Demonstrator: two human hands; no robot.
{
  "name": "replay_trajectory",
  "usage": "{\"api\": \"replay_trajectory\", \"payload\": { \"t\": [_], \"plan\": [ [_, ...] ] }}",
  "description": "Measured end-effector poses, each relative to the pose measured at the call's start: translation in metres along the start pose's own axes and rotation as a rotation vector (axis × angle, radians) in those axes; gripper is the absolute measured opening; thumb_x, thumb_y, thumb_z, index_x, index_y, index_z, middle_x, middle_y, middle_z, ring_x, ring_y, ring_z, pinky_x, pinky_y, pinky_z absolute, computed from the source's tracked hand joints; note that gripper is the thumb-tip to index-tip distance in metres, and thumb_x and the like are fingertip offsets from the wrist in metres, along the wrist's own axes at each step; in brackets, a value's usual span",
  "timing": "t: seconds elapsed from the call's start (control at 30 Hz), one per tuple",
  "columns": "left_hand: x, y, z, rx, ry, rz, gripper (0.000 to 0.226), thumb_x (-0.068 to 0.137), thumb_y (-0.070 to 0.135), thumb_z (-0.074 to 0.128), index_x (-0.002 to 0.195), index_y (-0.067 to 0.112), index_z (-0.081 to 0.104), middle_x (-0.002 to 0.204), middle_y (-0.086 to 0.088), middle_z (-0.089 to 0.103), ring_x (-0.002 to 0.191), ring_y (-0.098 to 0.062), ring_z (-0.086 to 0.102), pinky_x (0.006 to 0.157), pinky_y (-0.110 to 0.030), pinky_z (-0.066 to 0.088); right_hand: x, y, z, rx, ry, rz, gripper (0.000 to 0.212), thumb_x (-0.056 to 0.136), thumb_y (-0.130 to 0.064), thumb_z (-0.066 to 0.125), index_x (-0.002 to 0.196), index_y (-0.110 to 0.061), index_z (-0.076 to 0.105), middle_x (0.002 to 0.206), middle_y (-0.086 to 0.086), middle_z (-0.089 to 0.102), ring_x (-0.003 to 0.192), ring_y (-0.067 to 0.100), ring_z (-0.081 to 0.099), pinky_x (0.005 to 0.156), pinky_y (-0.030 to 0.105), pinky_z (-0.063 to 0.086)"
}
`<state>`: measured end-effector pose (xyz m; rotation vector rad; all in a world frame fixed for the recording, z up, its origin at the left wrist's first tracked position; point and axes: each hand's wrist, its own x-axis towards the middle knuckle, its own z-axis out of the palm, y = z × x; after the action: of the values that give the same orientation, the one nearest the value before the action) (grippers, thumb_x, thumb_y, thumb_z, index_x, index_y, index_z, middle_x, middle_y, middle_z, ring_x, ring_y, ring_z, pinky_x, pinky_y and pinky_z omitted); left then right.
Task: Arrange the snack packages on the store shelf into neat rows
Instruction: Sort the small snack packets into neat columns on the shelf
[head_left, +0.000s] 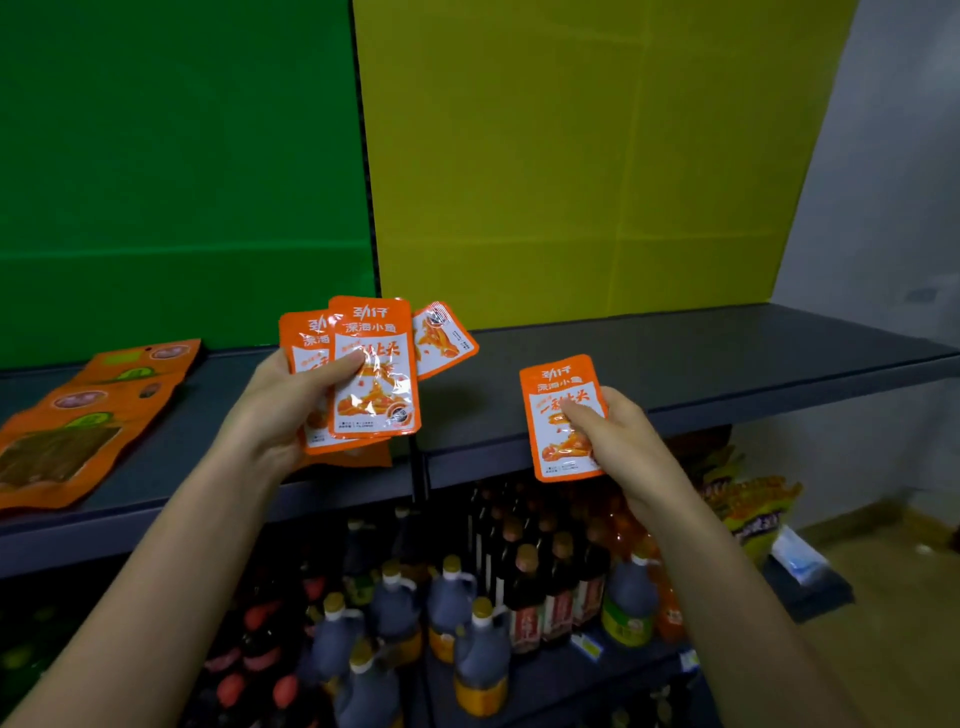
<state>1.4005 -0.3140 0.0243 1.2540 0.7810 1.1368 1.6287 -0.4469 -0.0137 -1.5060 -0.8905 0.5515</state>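
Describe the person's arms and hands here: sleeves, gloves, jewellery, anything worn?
Both forearms are bare up to the frame's bottom edge; no sleeves in view. The left hand and right hand wear no gloves. No rings, watch or wristbands can be seen, and no cables or markings. Fingernails look short and unpainted where visible.

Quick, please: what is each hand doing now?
Left hand: closed on a fan of orange packets.
Right hand: closed on a single orange packet.

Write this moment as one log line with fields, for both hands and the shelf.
left hand: holds fan of packets | right hand: holds one packet | shelf: bare on right, larger orange packs on left
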Motion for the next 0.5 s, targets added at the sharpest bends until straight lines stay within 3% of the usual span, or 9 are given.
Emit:
{"api": "replay_trajectory", "payload": {
  "t": [0.17, 0.33, 0.5],
  "plan": [
    [0.037, 0.004, 0.016, 0.032, 0.038, 0.019, 0.015, 0.077, 0.015, 0.07, 0.089, 0.02, 0.062, 0.085, -0.002, 0.072, 0.06, -0.012, 0.071, 0.049, -0.027, 0.055, 0.065, 0.004, 0.008, -0.089, -0.064, -0.008, 0.012, 0.091, -0.021, 0.051, 0.101, -0.016, 0.056, 0.094, 0.001, 0.068, 0.072, 0.008, 0.065, 0.057, 0.021, 0.047],
    [0.075, 0.01, 0.017, 0.061, 0.087, 0.029, 0.014, 0.078, 0.016, 0.07, 0.088, 0.019, 0.061, 0.088, -0.004, 0.071, 0.065, -0.017, 0.071, 0.051, -0.029, 0.055, 0.133, 0.005, 0.034, -0.197, -0.192, 0.004, 0.01, 0.087, -0.017, 0.06, 0.096, -0.013, 0.057, 0.106, 0.011, 0.069, 0.087, 0.019, 0.066, 0.08, 0.032, 0.052],
    [0.096, 0.003, 0.015, 0.081, 0.09, -0.016, 0.019, 0.076, 0.016, 0.071, 0.092, 0.016, 0.061, 0.076, -0.003, 0.074, 0.058, -0.016, 0.071, 0.046, -0.028, 0.056, 0.188, 0.019, 0.066, -0.502, -0.189, -0.058, 0.016, 0.085, -0.027, 0.062, 0.084, -0.011, 0.064, 0.105, 0.013, 0.07, 0.098, 0.026, 0.065, 0.082, 0.032, 0.048]
  ]
}}
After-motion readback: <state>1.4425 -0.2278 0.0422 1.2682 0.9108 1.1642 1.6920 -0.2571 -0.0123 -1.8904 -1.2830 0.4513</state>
